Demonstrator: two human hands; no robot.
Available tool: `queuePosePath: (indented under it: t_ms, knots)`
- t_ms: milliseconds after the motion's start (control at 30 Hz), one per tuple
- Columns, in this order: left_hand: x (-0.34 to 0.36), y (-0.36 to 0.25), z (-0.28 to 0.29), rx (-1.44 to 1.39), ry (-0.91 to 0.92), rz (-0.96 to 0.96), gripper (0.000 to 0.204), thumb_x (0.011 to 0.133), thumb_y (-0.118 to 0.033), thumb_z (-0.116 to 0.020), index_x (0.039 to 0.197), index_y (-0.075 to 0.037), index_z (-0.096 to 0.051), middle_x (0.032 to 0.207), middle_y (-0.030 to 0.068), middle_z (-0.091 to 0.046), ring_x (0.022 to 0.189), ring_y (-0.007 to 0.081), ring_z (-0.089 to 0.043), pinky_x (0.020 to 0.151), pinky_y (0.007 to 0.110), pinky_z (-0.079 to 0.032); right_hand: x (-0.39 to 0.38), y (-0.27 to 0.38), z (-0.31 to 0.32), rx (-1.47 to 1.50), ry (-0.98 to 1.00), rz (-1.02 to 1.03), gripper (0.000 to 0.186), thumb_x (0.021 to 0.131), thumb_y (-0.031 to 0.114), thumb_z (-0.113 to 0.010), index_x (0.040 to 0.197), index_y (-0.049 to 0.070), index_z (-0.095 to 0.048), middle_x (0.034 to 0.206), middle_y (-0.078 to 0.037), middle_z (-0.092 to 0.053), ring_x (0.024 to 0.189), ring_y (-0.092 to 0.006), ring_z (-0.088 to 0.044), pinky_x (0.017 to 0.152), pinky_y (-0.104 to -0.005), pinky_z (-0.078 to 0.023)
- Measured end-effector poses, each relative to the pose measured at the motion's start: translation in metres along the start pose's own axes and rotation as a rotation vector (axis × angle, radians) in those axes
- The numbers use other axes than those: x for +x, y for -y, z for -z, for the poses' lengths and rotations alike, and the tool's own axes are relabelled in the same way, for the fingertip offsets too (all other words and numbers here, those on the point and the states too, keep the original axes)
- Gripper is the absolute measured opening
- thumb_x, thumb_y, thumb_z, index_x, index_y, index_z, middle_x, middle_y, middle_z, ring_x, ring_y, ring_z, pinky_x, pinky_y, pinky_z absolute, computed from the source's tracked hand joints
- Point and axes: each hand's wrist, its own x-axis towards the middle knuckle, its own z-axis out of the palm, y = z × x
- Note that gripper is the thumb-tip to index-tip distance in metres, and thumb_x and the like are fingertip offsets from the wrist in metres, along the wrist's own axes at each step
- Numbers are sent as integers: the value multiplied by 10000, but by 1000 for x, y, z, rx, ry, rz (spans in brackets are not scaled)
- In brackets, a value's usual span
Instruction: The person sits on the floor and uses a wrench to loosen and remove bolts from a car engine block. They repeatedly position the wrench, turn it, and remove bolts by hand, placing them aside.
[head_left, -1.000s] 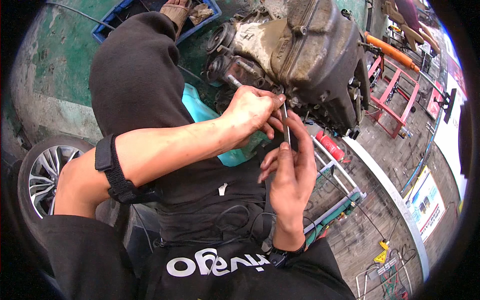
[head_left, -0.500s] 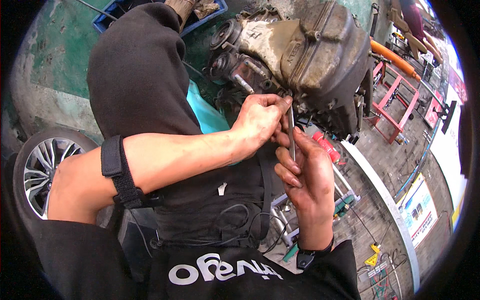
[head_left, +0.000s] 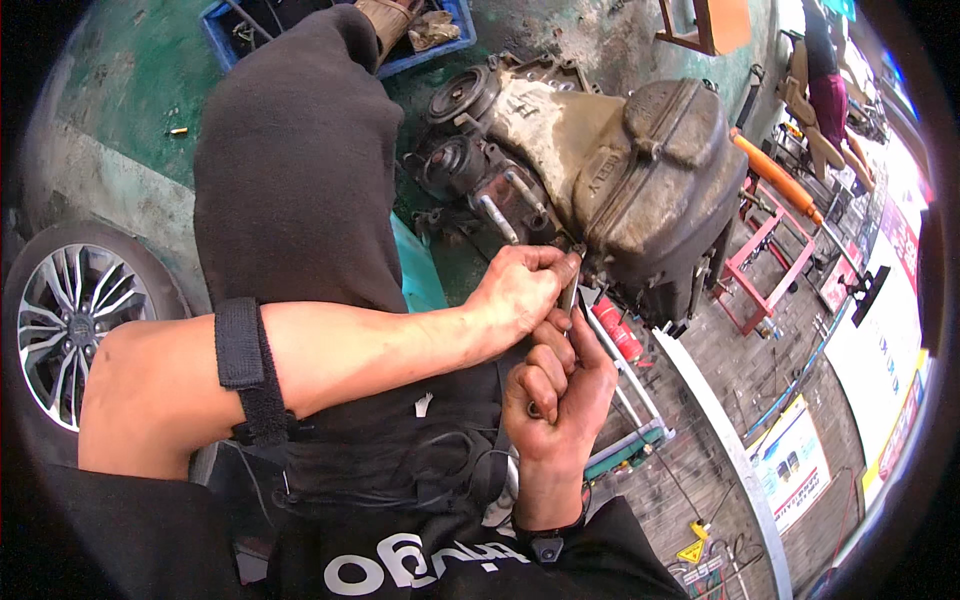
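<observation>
A dirty engine (head_left: 655, 185) with pulleys and a bulging metal cover lies just beyond my hands. My left hand (head_left: 515, 300) pinches the upper part of a slim metal wrench (head_left: 571, 292) between thumb and forefinger, at a fitting on the engine's lower side. Below it, my right hand (head_left: 555, 400) has its fingers curled round the wrench's lower part, thumb raised along it. The fitting is mostly hidden by my fingertips. A turquoise plastic piece (head_left: 418, 262) shows behind my left forearm, beside my dark-clothed leg (head_left: 295, 190).
A blue crate (head_left: 450, 30) is at the top, an alloy wheel (head_left: 75, 330) on the left. Rightward are an orange cylinder (head_left: 775, 175), a red frame (head_left: 750, 280), a fire extinguisher (head_left: 615, 330), a long metal rail (head_left: 725, 460) and another person in maroon trousers (head_left: 830, 95).
The view has shifted, so the engine and both hands appear lower. My right hand has moved left relative to my left and curled its fingers tighter round the wrench.
</observation>
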Motion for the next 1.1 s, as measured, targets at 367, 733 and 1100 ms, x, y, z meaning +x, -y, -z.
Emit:
queuePosePath:
  t_ms: [367, 733, 1100]
  knots:
    - [4, 2, 5, 102, -8, -5, 250, 895, -267, -524, 862, -26, -586, 659, 34, -557, 461, 111, -503, 428, 241, -406, 6, 3, -1, -158, -78, -19, 299, 949, 303, -384, 741, 87, -392, 478, 55, -207, 304, -64, -137, 247, -220, -141]
    - [3, 3, 2, 83, -2, -46, 243, 894, -263, -532, 813, -41, -591, 653, 5, -561, 486, 80, -482, 450, 228, -400, 8, 4, 0, -406, -154, 59, 313, 946, 338, -396, 731, 110, -381, 446, 71, -202, 272, -55, -127, 216, -204, -154]
    - [2, 3, 0, 97, -12, -95, 265, 906, -233, -492, 758, -22, -550, 610, 24, -538, 442, 99, -483, 429, 258, -397, 11, 0, 3, -472, -187, 121, 310, 942, 345, -401, 734, 116, -383, 442, 75, -204, 270, -51, -128, 211, -199, -146]
